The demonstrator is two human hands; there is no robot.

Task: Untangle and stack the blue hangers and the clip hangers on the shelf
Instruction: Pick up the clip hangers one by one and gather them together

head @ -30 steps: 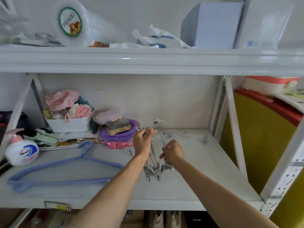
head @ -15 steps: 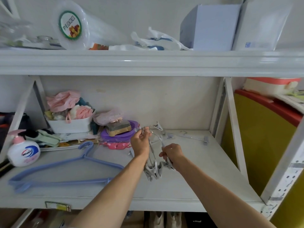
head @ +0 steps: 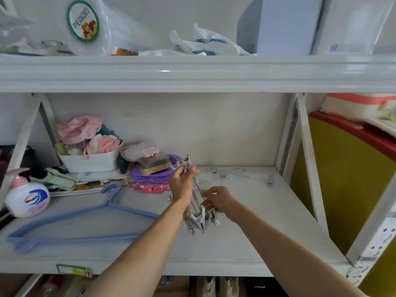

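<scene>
1. Grey clip hangers [head: 196, 213], bunched together, hang above the middle of the white shelf [head: 246, 236], held between a person's two hands.
2. Left hand [head: 182, 185] has its grip clenched round the metal hooks at the top of the bundle, fingers curled near the purple lids [head: 150, 177].
3. Right hand [head: 218, 201] has its grip grasping the lower part of the bundle, fingertips pinching just above the plastic clips that dangle clear of the shelf surface.
4. Blue hangers [head: 83, 224] lie flat on the left part of the same shelf, stacked one on another, hooks pointing toward the back wall, well apart from both hands.
5. One more clip hanger [head: 246, 175] lies flat at the back right of the shelf, a clip at each end of its bar.
6. White handwash bottle [head: 26, 198] with a pink pump stands at the far left edge; behind the blue hangers a white basket [head: 90, 162] holds pink and pale cloth items.
7. Upper shelf [head: 192, 73] carries a clear plastic pack, crumpled bags and pale boxes.
</scene>
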